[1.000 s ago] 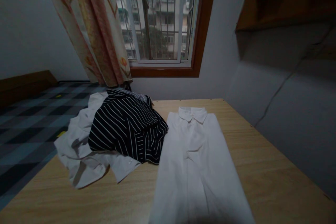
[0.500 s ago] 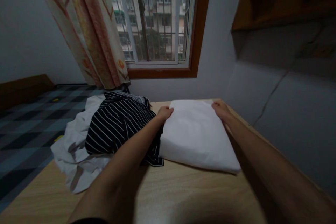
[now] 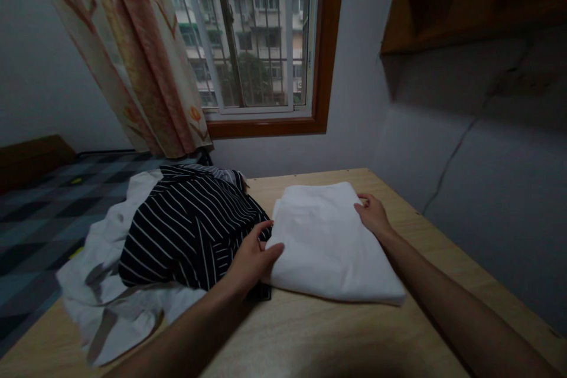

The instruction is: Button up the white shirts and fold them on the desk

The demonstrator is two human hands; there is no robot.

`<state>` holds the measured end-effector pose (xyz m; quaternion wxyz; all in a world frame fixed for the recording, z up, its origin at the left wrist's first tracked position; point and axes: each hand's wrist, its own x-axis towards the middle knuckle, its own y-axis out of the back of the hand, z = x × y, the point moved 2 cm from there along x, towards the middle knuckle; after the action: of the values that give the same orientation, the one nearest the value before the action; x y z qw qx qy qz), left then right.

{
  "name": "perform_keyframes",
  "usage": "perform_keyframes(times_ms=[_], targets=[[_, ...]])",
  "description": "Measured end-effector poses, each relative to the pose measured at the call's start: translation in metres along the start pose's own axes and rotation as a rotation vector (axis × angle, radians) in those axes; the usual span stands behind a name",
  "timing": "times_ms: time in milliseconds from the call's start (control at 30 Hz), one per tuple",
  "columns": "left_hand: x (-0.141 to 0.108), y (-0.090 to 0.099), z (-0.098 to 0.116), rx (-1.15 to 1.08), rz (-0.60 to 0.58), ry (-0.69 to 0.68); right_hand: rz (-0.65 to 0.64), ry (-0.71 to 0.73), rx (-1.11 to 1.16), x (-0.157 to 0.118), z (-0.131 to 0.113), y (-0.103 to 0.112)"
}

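Note:
A folded white cloth (image 3: 319, 242) lies flat on the wooden table, its layers showing a little at the far left corner. At its left edge is my left hand (image 3: 252, 254), thumb resting on top and fingers apart. My right hand (image 3: 373, 212) holds the far part of the right edge, with the thumb over the cloth and the other fingers partly hidden. Close by on the left, a black garment with white stripes (image 3: 186, 224) is heaped over a crumpled white garment (image 3: 106, 260).
The light wooden table (image 3: 310, 336) borders a bed with a checked cover (image 3: 26, 236) on the left. Behind are a window (image 3: 257, 41) and a flowered curtain (image 3: 133, 59). A wooden shelf (image 3: 443, 29) and a cable (image 3: 452, 171) are on the right wall.
My left hand has moved nearer along the left edge from the far corner, its fingers now apart. My right hand stays by the far right corner. The cloth's far edge sits slightly lower in view.

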<state>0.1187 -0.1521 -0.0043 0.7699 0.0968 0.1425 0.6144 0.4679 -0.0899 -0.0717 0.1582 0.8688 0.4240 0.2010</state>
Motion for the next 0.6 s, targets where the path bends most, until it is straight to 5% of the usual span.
perform_keyframes(times_ms=[167, 333, 467, 600], targets=[[-0.025, -0.01, -0.022, 0.305, 0.119, -0.083, 0.03, 0.054, -0.192, -0.004, -0.008, -0.011], [-0.042, -0.016, -0.024, 0.886, -0.034, -0.117, -0.008, 0.068, -0.302, -0.015, -0.002, -0.019], [-0.043, -0.01, 0.007, 1.149, -0.146, -0.167, -0.025, 0.071, -0.334, -0.007, -0.01, -0.007], [0.001, -0.018, 0.073, 0.789, 0.092, -0.394, 0.086, 0.105, 0.159, 0.029, -0.062, -0.007]])
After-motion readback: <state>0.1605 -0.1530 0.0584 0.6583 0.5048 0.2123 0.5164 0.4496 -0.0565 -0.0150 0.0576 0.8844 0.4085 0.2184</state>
